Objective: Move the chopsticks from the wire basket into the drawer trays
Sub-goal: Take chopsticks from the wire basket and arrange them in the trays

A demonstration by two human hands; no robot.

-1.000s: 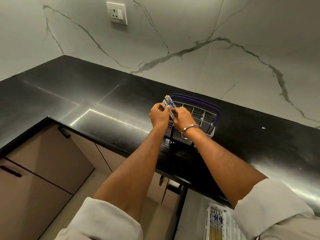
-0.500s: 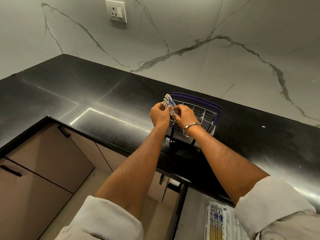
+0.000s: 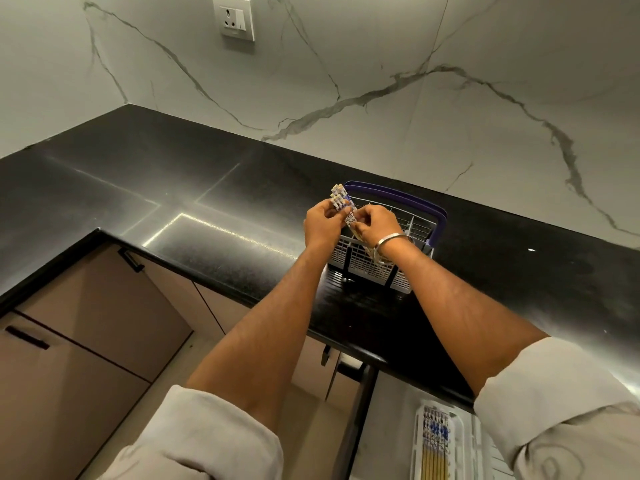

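Observation:
A white wire basket (image 3: 374, 265) with a purple handle stands on the black counter near its front edge. A bundle of chopsticks (image 3: 341, 200) with blue-and-white patterned tops sticks up at the basket's left rim. My left hand (image 3: 323, 225) grips the bundle from the left, and my right hand (image 3: 377, 225), with a metal bangle on its wrist, pinches it from the right. The lower ends of the bundle are hidden behind my hands. Below the counter, a white drawer tray (image 3: 474, 445) holds several chopsticks (image 3: 434, 445) lying lengthwise.
The black counter (image 3: 173, 188) runs in an L along a marble wall with a socket (image 3: 235, 17). Beige cabinet doors (image 3: 97, 317) with dark handles sit below at the left. The open drawer is at the bottom right, partly behind my right sleeve.
Both hands have stayed at the basket's left rim, adjusting their hold on the bundle. The bundle has barely shifted.

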